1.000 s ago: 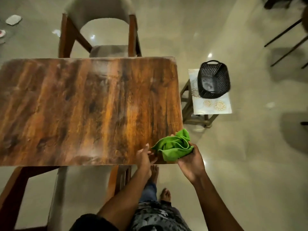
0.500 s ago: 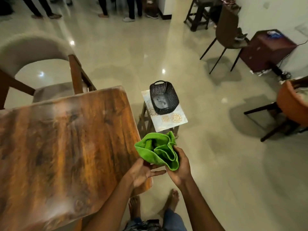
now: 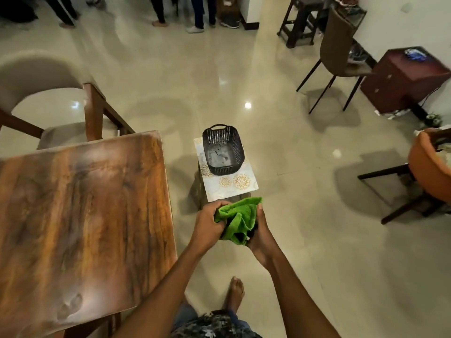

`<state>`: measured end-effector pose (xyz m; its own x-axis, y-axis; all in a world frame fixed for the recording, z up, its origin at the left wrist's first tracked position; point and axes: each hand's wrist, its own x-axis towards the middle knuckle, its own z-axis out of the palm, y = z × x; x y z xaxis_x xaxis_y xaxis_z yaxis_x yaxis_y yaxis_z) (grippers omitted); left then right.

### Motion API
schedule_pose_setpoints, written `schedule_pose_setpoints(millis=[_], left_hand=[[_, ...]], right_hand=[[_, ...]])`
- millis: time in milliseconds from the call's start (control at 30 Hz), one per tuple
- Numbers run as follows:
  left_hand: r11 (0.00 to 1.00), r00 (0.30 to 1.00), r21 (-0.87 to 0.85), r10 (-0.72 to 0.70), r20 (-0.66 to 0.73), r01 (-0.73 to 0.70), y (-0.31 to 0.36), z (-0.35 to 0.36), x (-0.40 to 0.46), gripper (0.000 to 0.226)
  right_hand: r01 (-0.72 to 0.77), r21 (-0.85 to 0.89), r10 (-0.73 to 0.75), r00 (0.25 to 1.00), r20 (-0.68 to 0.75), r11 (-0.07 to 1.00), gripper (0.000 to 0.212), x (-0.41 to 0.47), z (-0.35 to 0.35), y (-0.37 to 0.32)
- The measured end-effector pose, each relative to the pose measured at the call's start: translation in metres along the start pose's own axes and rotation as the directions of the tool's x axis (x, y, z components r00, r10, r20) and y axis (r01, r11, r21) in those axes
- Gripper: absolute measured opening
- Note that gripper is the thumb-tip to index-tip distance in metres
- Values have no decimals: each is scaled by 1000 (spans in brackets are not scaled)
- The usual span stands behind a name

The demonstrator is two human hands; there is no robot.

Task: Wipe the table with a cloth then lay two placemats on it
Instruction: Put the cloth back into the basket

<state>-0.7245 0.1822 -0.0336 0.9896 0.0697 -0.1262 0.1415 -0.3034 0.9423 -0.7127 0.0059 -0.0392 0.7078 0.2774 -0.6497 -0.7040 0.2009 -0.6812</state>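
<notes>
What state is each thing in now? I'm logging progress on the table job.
Green microfibre cloth: bunched, held off the table by both hands.
Left hand: grips the cloth.
Right hand: grips the cloth.
Brown wooden table: bare, no placemats.
Black plastic basket: upright, on patterned placemat.

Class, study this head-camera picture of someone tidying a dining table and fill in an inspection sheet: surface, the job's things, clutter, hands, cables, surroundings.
Surface: glossy brown wood-grain table, bare, with light glare and faint smudges near its close edge.
Job's things: crumpled green microfibre cloth held off the table, over the floor; pale patterned placemat lies on a small stool, under a black perforated plastic basket; a second placemat cannot be told.
Clutter: nothing seen on the table.
Hands: left hand and right hand both grip the cloth.
Cables: dark lead by the maroon cabinet.
Surroundings: shiny beige tile floor, padded wooden chair, orange chair, people's legs far off.
</notes>
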Motion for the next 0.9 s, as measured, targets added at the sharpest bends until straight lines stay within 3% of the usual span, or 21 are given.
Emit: schedule_pose_setpoints(millis=[133, 233, 333, 433, 600, 667, 767, 900], left_hand=[[999, 1000, -35, -21, -2, 21, 3, 3, 23, 37], [989, 993, -144, -60, -102, 45, 14, 1, 40, 27], [954, 954, -274, -192, -232, 126, 11, -7, 65, 23], [952, 925, -255, -244, -290, 171, -9, -19, 90, 11], [970, 914, -76, -241, -325, 229, -34, -13, 145, 26], [950, 898, -39, -306, -317, 310, -45, -8, 174, 24], [903, 863, -50, -423, -275, 426, -59, -5, 215, 30], [855, 825, -66, -515, -232, 515, -89, -4, 275, 63]], right_hand=[[16, -3, -16, 998, 55, 1000, 75, 23, -5, -26], [42, 0, -42, 995, 93, 999, 60, 39, -2, -42], [35, -82, -25, 993, 117, 996, 42, 64, 0, -51], [-8, -155, 25, 994, 109, 988, 33, 91, -1, -56], [-77, -326, 118, 987, 107, 942, 38, 148, 4, -84], [-75, -401, 128, 986, 109, 913, 38, 171, 6, -102], [-26, -484, 55, 997, 46, 875, 31, 210, 3, -121], [32, -675, -82, 996, -43, 737, 27, 266, -3, -150]])
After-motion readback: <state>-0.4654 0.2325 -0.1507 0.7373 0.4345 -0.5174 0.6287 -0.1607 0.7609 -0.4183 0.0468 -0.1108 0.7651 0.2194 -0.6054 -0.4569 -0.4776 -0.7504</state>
